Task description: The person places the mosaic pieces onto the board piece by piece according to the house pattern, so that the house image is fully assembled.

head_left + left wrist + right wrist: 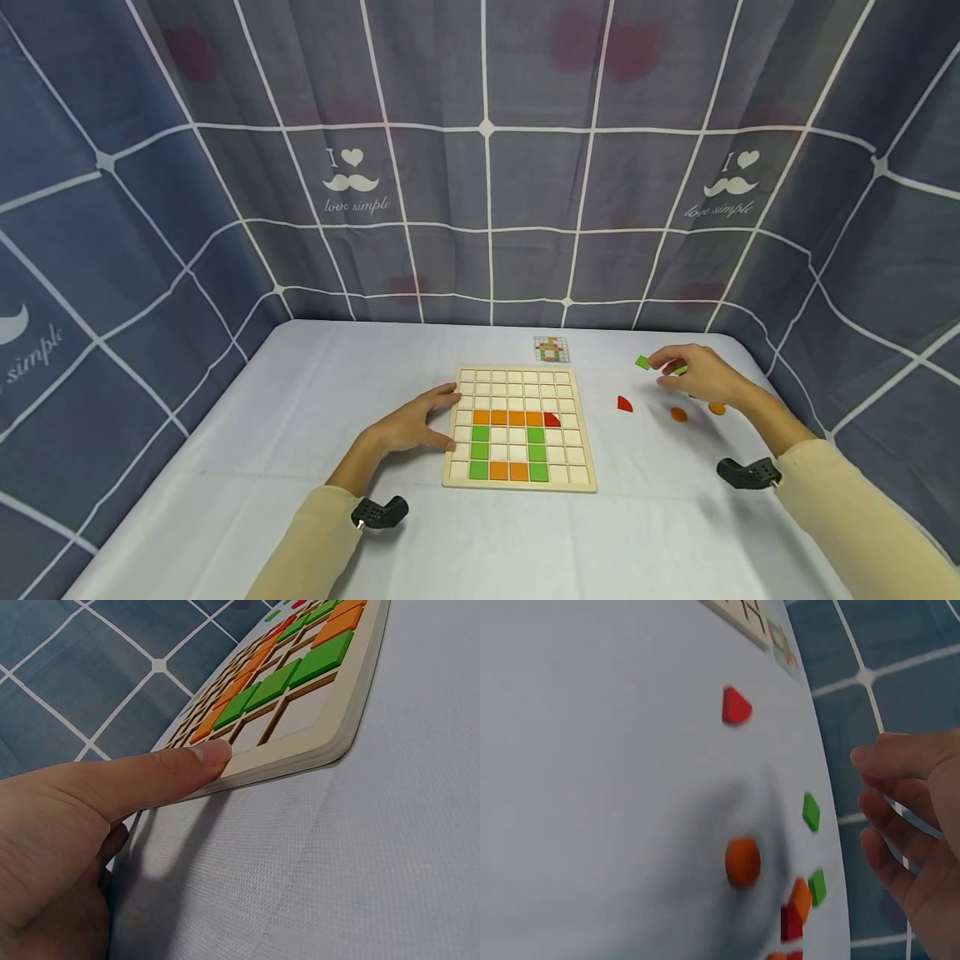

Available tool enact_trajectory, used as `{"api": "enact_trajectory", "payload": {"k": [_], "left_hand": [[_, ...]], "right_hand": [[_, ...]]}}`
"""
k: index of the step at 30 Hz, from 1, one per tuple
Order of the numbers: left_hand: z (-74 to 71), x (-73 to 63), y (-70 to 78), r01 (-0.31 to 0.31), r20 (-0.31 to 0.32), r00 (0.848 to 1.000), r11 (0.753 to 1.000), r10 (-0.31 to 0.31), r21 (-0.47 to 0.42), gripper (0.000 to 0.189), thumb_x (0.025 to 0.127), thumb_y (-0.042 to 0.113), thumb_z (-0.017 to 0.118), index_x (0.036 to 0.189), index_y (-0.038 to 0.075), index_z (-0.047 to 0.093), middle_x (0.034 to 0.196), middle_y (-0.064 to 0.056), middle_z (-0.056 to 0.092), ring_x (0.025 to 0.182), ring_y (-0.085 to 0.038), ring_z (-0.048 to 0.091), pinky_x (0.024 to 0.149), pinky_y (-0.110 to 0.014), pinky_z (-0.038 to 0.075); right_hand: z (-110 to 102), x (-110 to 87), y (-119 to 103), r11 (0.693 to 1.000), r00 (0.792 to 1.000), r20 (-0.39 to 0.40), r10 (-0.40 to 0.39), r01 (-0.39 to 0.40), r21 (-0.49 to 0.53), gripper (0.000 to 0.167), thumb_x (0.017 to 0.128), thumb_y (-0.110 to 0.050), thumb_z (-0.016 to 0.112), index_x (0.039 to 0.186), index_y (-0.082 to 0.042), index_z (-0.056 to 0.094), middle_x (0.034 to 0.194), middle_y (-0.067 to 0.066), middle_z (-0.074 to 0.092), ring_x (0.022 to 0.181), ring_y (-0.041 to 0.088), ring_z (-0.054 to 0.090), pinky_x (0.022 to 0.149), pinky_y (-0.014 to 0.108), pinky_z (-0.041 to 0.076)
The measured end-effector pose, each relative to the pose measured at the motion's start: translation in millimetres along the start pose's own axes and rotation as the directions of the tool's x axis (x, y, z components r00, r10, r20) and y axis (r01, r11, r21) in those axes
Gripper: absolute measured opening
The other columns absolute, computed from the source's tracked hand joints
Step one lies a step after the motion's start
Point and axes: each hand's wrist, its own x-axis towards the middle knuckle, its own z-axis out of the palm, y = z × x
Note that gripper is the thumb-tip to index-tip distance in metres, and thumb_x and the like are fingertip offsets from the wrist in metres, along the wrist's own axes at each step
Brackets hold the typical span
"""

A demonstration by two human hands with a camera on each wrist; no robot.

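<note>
A pale wooden grid board (517, 376) lies flat on the table, with orange squares (507, 418), green squares (480, 451) and one red quarter-round piece (552, 420) set in its cells. My left hand (407, 423) rests against the board's left edge, fingers and thumb spread along it. In the left wrist view the thumb (176, 774) lies straight on the rim. Over the loose pieces on the right hovers my right hand (703, 373), fingers bent loosely. Nothing shows between those fingers in the right wrist view. A green piece (642, 362) lies near their tips.
Behind the board lies a small pattern card (551, 349). A loose red quarter-round piece (625, 404) and an orange round piece (678, 414) are on the white tablecloth (300, 400). More red and orange pieces (800, 900) lie beyond. Checked curtains (525, 183) enclose the table.
</note>
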Motion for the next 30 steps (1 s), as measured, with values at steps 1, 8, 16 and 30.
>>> {"api": "enact_trajectory", "payload": {"k": [1, 8, 16, 30], "left_hand": [[0.1, -0.1, -0.1, 0.001, -0.001, 1.000, 1.000, -0.001, 0.000, 0.095, 0.075, 0.021, 0.094, 0.157, 0.011, 0.047, 0.169, -0.002, 0.025, 0.156, -0.032, 0.015, 0.122, -0.059, 0.013], [0.3, -2.3, 3.1, 0.012, -0.001, 1.000, 1.000, -0.012, 0.009, 0.094, 0.075, 0.020, 0.094, 0.156, 0.011, 0.047, 0.169, -0.002, 0.026, 0.156, -0.032, 0.016, 0.122, -0.060, 0.015], [0.6, -1.5, 1.5, 0.012, 0.002, 1.000, 1.000, -0.012, 0.013, 0.094, 0.076, 0.020, 0.093, 0.157, 0.012, 0.047, 0.169, -0.001, 0.025, 0.156, -0.031, 0.015, 0.122, -0.059, 0.014], [0.2, -1.1, 0.5, -0.001, 0.004, 1.000, 1.000, 0.001, 0.002, 0.094, 0.076, 0.021, 0.093, 0.157, 0.010, 0.047, 0.169, -0.003, 0.025, 0.156, -0.033, 0.014, 0.122, -0.060, 0.013]], "right_hand": [[-3, -2.3, 4, 1.000, 1.000, -0.015, 0.023, -0.023, -0.006, 0.032, 0.091, -0.005, 0.077, 0.121, 0.002, 0.071, 0.117, 0.019, 0.071, 0.103, 0.032, 0.068, 0.081, 0.035, 0.058], [-19, -20.2, 39, 0.990, 0.989, -0.067, 0.134, -0.136, -0.026, 0.031, 0.092, -0.010, 0.076, 0.119, 0.005, 0.071, 0.110, 0.019, 0.071, 0.099, 0.036, 0.066, 0.072, 0.031, 0.058], [-21, -41.5, 74, 0.972, 0.972, -0.069, 0.224, -0.228, -0.059, 0.032, 0.093, -0.011, 0.072, 0.118, 0.010, 0.069, 0.106, 0.021, 0.071, 0.098, 0.041, 0.066, 0.072, 0.036, 0.056], [-6, -47.3, 96, 0.959, 0.961, -0.110, 0.255, -0.265, -0.096, 0.030, 0.093, -0.017, 0.077, 0.109, 0.008, 0.073, 0.097, 0.012, 0.073, 0.092, 0.035, 0.063, 0.075, 0.041, 0.049]]}}
